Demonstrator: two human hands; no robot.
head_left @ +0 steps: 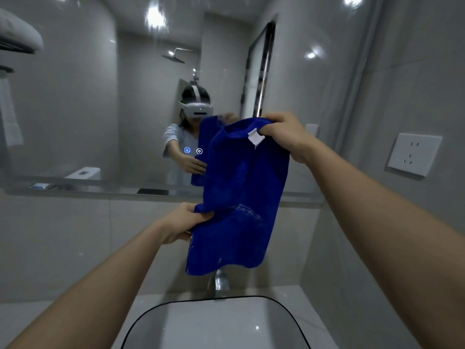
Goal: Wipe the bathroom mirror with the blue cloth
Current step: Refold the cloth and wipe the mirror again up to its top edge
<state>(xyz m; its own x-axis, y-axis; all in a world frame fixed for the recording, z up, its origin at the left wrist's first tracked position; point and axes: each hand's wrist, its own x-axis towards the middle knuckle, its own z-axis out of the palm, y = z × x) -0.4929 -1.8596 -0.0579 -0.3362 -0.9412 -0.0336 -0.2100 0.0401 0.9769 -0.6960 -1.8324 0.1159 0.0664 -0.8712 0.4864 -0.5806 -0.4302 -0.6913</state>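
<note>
A blue cloth (241, 197) with a white label hangs in front of me, held up between both hands. My right hand (286, 134) grips its top corner near the label, up at mirror height. My left hand (186, 220) pinches the cloth's left edge lower down, below the mirror's bottom edge. The wide bathroom mirror (100, 109) fills the wall ahead and shows a reflection of a person with a headset holding the cloth. The cloth is apart from the glass.
A narrow shelf (100, 191) runs under the mirror with a small packet at its left. A chrome tap (219, 280) stands behind the white basin (226, 323). A wall socket (412, 153) is on the right wall. Two lit touch icons (193, 150) glow on the mirror.
</note>
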